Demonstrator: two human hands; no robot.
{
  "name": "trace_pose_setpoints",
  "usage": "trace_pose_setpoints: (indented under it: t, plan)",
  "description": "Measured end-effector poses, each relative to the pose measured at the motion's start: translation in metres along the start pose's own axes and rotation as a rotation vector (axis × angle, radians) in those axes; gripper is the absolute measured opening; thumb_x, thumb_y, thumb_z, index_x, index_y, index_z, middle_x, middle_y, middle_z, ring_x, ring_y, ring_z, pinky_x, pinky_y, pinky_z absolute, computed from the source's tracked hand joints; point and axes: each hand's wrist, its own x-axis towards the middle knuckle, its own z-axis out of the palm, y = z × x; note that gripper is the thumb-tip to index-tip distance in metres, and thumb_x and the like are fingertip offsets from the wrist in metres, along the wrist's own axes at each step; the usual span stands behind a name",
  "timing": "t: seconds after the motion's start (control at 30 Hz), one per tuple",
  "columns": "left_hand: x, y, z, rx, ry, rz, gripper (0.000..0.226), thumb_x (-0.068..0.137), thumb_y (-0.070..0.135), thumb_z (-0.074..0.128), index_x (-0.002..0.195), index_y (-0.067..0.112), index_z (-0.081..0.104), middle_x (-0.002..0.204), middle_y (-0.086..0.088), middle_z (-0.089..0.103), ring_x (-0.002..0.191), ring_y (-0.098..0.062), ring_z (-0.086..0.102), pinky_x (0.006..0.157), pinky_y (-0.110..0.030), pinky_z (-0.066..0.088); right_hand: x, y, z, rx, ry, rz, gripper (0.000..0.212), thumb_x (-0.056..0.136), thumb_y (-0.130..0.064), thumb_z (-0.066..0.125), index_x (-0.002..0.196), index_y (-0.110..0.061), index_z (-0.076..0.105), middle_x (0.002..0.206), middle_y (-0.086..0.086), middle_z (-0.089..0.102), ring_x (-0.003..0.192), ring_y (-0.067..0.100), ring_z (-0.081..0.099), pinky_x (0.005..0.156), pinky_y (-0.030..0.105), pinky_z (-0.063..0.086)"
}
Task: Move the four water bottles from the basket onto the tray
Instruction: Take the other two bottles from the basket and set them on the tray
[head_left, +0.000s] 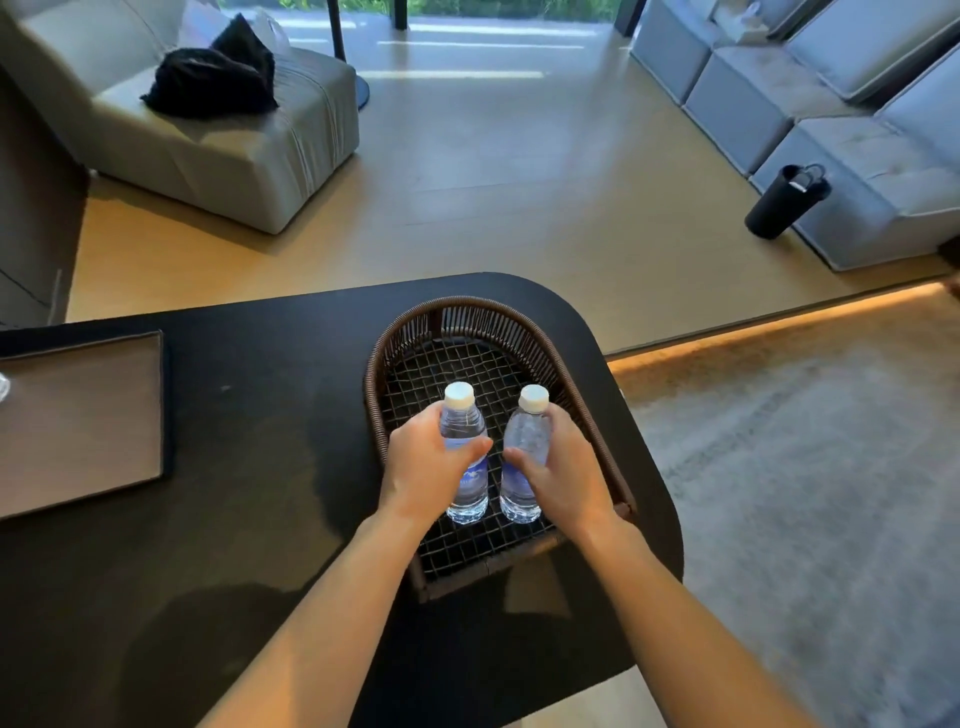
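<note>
Two clear water bottles with white caps stand upright in the brown woven basket (470, 310) on the black table. My left hand (426, 470) is wrapped around the left bottle (464, 426). My right hand (563, 473) grips the right bottle (525, 431). Both bottle bases rest on or just above the basket's mesh floor. The brown tray (83, 421) lies at the table's left edge; a bit of clear plastic (3, 387) shows at its far left, cut off by the frame.
The black table (270, 441) has a rounded right end close to the basket. Beyond it are a grey armchair (218, 130) with a black bag, grey sofas (831, 114) at right, and a black cylinder (787, 200) on the floor.
</note>
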Motion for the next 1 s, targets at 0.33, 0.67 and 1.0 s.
trace_pose_setpoints:
  t: [0.33,0.67,1.0]
  plan:
    - [-0.088,0.020,-0.082,0.064,0.176,0.215,0.049,0.082,0.031,0.085,0.126,0.018,0.067,0.119,0.000,0.075,0.103,-0.011,0.070,0.085,-0.027,0.057,-0.081,-0.074,-0.023,0.085,0.147,-0.143,0.060,0.089,-0.028,0.080,0.140,-0.025,0.048,0.126,-0.012,0.057,0.115,0.004,0.052,0.097,0.025,0.047]
    - [-0.161,-0.032,-0.197,0.127,0.380,0.188,0.050,0.080,0.033,0.086,0.124,0.018,0.067,0.112,0.001,0.074,0.098,-0.009,0.069,0.085,-0.032,0.060,-0.131,-0.165,0.036,0.157,0.043,-0.269,0.062,0.084,-0.029,0.085,0.137,-0.018,0.053,0.129,0.001,0.066,0.116,0.017,0.063,0.097,0.034,0.053]
    - [-0.157,-0.105,-0.326,0.153,0.448,0.045,0.045,0.080,0.028,0.085,0.119,0.015,0.067,0.110,-0.002,0.073,0.098,-0.016,0.068,0.084,-0.033,0.056,-0.121,-0.264,0.158,0.075,-0.102,-0.331,0.063,0.082,-0.033,0.086,0.135,-0.020,0.054,0.131,0.002,0.067,0.118,0.022,0.065,0.100,0.041,0.056]
